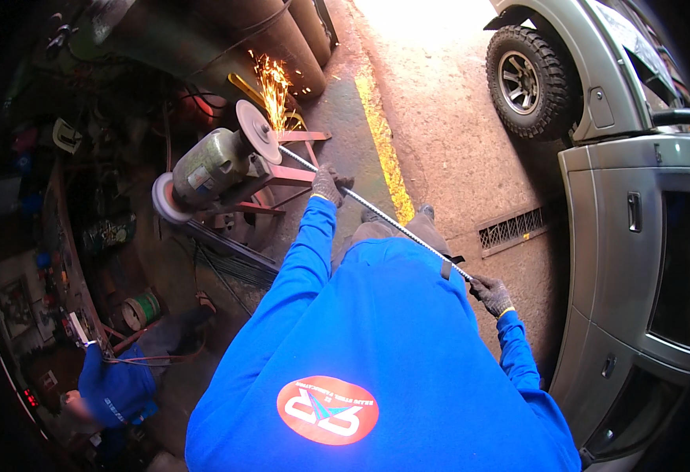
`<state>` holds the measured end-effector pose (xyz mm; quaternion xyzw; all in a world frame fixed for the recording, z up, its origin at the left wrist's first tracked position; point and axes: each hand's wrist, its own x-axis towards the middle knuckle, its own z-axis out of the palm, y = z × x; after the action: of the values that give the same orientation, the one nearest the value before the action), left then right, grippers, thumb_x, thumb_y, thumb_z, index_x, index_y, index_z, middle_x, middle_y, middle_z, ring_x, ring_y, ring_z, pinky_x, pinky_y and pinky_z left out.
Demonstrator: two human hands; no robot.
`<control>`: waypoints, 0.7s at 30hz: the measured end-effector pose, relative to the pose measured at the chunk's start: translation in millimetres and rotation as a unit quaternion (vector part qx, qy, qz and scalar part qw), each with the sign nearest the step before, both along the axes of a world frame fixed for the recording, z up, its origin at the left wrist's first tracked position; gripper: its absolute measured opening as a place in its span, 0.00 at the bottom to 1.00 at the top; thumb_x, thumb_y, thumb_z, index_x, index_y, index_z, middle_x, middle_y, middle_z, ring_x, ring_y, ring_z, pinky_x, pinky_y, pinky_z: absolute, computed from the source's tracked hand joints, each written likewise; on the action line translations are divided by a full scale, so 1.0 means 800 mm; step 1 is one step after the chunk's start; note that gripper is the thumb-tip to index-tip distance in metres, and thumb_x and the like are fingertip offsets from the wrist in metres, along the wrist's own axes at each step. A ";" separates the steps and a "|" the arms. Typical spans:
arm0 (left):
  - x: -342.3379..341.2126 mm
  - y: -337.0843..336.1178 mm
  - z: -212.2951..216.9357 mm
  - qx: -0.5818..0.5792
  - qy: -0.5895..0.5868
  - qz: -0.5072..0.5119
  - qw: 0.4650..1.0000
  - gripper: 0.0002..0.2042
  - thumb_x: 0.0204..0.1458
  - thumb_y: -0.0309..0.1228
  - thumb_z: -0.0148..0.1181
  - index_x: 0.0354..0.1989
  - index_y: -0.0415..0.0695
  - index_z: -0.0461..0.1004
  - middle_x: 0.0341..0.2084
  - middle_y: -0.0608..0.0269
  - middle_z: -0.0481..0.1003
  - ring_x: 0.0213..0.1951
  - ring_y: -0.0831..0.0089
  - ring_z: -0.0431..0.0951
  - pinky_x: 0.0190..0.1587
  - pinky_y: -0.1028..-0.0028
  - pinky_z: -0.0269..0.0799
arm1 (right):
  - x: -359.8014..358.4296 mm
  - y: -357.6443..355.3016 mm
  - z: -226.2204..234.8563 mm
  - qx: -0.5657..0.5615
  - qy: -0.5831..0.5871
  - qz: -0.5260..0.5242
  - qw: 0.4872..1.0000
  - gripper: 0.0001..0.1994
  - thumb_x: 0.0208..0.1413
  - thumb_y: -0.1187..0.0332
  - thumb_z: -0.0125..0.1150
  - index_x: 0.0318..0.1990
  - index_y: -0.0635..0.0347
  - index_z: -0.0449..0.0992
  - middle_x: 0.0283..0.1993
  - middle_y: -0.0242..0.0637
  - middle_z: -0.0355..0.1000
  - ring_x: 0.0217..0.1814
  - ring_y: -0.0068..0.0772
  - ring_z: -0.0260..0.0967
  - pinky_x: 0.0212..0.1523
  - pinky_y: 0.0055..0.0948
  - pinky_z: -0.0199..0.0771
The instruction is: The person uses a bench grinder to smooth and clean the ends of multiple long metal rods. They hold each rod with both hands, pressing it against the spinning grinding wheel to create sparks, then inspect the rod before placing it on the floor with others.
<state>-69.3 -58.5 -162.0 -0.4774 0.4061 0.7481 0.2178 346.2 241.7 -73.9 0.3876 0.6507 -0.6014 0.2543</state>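
A long, thin ribbed steel rod (410, 234) runs slantwise across my front, from the grinder to my right hip. My left hand (328, 186), in a dark knitted glove, is closed around it near the far end. At the near end, my right hand (492, 296), gloved alike, grips the rod too. The rod's far tip meets the edge of the large disc (257, 134) on a grey-green bench grinder (209, 171). Orange sparks (273, 82) spray up from behind the disc. A second wheel (170, 198) sits on the grinder's other side.
A reddish metal frame (291, 175) stands beside the grinder, with large cylinders (262, 35) behind it. A yellow line (386, 145) and a floor grate (512, 230) lie to the right, near a silver vehicle (636, 236). Another person (120, 381) in blue is at lower left.
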 end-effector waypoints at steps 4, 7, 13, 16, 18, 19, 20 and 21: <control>0.001 -0.003 -0.005 0.015 0.011 -0.004 1.000 0.15 0.57 0.35 0.54 0.20 0.52 0.59 0.09 0.68 0.58 0.10 0.69 0.59 0.19 0.64 0.68 | 0.001 -0.002 0.001 0.007 -0.010 -0.015 1.000 0.18 0.60 0.61 0.62 0.51 0.66 0.77 0.31 0.29 0.74 0.30 0.18 0.65 0.32 0.20 0.68; 0.002 -0.007 -0.015 0.014 0.016 -0.014 1.000 0.14 0.57 0.36 0.54 0.20 0.52 0.60 0.09 0.67 0.58 0.10 0.68 0.60 0.20 0.62 0.71 | 0.002 -0.001 0.002 0.004 -0.020 -0.023 1.000 0.18 0.60 0.61 0.62 0.51 0.66 0.77 0.31 0.30 0.74 0.31 0.18 0.67 0.33 0.20 0.69; 0.006 -0.013 -0.039 0.048 0.007 -0.013 0.999 0.12 0.55 0.38 0.56 0.24 0.51 0.61 0.11 0.66 0.61 0.13 0.66 0.64 0.22 0.59 0.75 | 0.001 -0.003 0.012 0.021 -0.016 -0.021 0.999 0.17 0.60 0.63 0.62 0.52 0.66 0.77 0.33 0.30 0.75 0.34 0.19 0.68 0.35 0.19 0.70; 0.005 -0.015 -0.049 0.045 0.009 -0.013 0.999 0.12 0.55 0.39 0.56 0.25 0.51 0.62 0.11 0.66 0.61 0.13 0.66 0.64 0.22 0.58 0.75 | 0.006 -0.004 0.005 0.026 -0.009 -0.037 0.999 0.17 0.59 0.65 0.63 0.51 0.66 0.78 0.35 0.31 0.76 0.35 0.19 0.69 0.37 0.20 0.71; 0.003 -0.013 -0.047 0.036 0.000 -0.011 0.999 0.12 0.54 0.39 0.56 0.25 0.51 0.62 0.11 0.66 0.60 0.13 0.66 0.64 0.22 0.58 0.75 | 0.011 -0.004 0.000 0.026 0.007 -0.050 0.998 0.16 0.58 0.67 0.64 0.51 0.67 0.78 0.36 0.33 0.77 0.37 0.21 0.71 0.39 0.21 0.72; 0.003 -0.011 -0.046 0.037 0.000 -0.014 0.999 0.12 0.54 0.39 0.56 0.25 0.51 0.62 0.11 0.67 0.59 0.13 0.67 0.64 0.21 0.59 0.75 | 0.013 -0.004 -0.002 0.038 0.012 -0.053 0.998 0.16 0.57 0.67 0.65 0.50 0.67 0.78 0.37 0.34 0.78 0.37 0.22 0.71 0.40 0.22 0.72; 0.003 -0.011 -0.043 0.037 0.001 -0.015 0.999 0.12 0.54 0.39 0.56 0.24 0.51 0.61 0.11 0.68 0.59 0.13 0.68 0.63 0.21 0.60 0.74 | 0.011 -0.008 0.001 0.050 0.018 -0.054 0.997 0.16 0.56 0.68 0.65 0.50 0.67 0.78 0.38 0.35 0.78 0.38 0.23 0.72 0.41 0.23 0.73; 0.004 -0.011 -0.041 0.038 0.002 -0.017 0.999 0.12 0.54 0.39 0.56 0.24 0.51 0.61 0.11 0.68 0.58 0.13 0.69 0.63 0.21 0.61 0.74 | 0.010 -0.011 0.002 0.062 0.024 -0.056 0.996 0.16 0.56 0.69 0.66 0.49 0.67 0.79 0.38 0.36 0.79 0.39 0.24 0.73 0.42 0.24 0.73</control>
<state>-66.2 -67.0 -194.8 -0.4604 0.3860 0.7601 0.2477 353.8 233.2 -72.1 0.4239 0.6699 -0.5823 0.1800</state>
